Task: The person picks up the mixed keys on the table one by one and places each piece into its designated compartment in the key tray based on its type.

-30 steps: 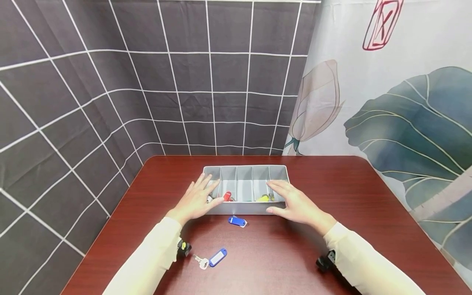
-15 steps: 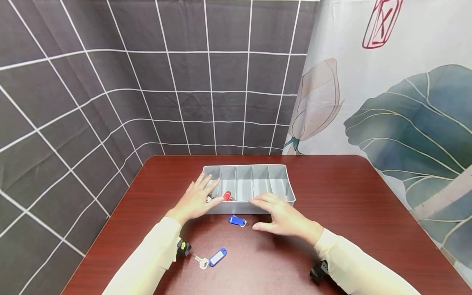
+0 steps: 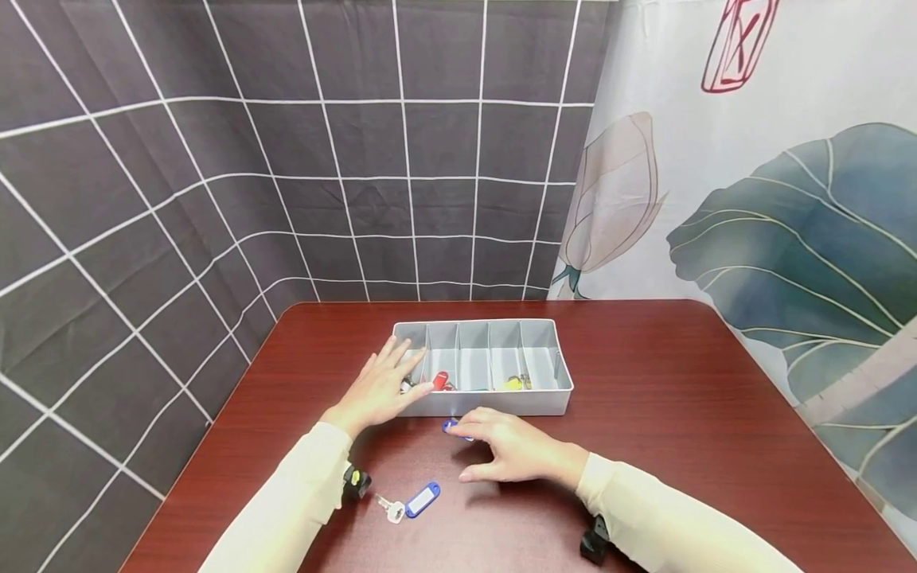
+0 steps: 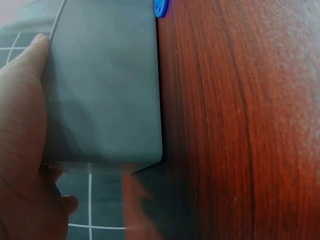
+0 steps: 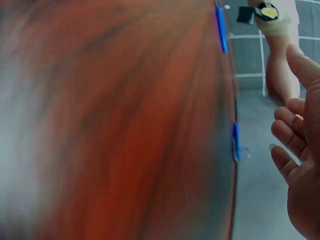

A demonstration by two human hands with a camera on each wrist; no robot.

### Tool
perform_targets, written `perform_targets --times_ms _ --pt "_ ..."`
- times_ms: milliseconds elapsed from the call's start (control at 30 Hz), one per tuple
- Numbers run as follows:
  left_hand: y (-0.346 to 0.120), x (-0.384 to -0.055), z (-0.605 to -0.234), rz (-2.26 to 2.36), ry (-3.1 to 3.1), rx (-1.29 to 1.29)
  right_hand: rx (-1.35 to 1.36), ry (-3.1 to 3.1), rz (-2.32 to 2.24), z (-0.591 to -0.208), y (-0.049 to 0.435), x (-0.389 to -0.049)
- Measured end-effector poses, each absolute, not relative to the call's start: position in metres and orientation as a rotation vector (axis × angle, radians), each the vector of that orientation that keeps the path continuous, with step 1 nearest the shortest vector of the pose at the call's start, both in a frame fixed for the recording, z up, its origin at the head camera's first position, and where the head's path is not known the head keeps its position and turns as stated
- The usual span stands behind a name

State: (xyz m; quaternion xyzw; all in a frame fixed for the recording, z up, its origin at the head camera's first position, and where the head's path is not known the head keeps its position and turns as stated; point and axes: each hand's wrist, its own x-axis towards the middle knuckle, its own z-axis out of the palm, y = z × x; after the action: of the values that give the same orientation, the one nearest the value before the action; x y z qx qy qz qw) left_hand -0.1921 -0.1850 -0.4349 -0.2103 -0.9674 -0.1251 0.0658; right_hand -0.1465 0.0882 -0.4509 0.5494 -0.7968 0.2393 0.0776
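A grey divided box (image 3: 487, 404) stands on the table, its compartments in a row. My left hand (image 3: 380, 390) rests on the box's left end with fingers spread and the thumb along the front rim; in the left wrist view its thumb lies on the rim. In front of the box, my right hand (image 3: 519, 450) hovers with fingers and thumb apart, partly covering a blue key tag (image 3: 450, 426). Nothing is between its fingers. Closer to me lies another blue key tag (image 3: 423, 500) with a white label, joined to a silver key (image 3: 395, 511).
Inside the box are a red key tag (image 3: 441, 380) in the second compartment from the left and a yellow key tag (image 3: 513, 383) further right. Behind the reddish-brown table (image 3: 645, 358) hang a dark grid-patterned cloth (image 3: 444, 207) and a floral cloth (image 3: 788, 263).
My right hand has moved from the box's right end leftward and toward me, over the blue key tag by the box. The left hand has stayed in place.
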Motion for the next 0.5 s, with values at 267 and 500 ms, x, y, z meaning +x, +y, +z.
perform_targets --times_ms 267,500 --pt "-0.185 -0.192 -0.436 -0.377 -2.914 -0.63 1.79 -2.466 0.65 -0.459 0.061 -0.144" --pt "-0.186 -0.192 -0.436 -0.386 -2.915 -0.632 1.931 -2.446 0.583 -0.461 0.043 -0.147"
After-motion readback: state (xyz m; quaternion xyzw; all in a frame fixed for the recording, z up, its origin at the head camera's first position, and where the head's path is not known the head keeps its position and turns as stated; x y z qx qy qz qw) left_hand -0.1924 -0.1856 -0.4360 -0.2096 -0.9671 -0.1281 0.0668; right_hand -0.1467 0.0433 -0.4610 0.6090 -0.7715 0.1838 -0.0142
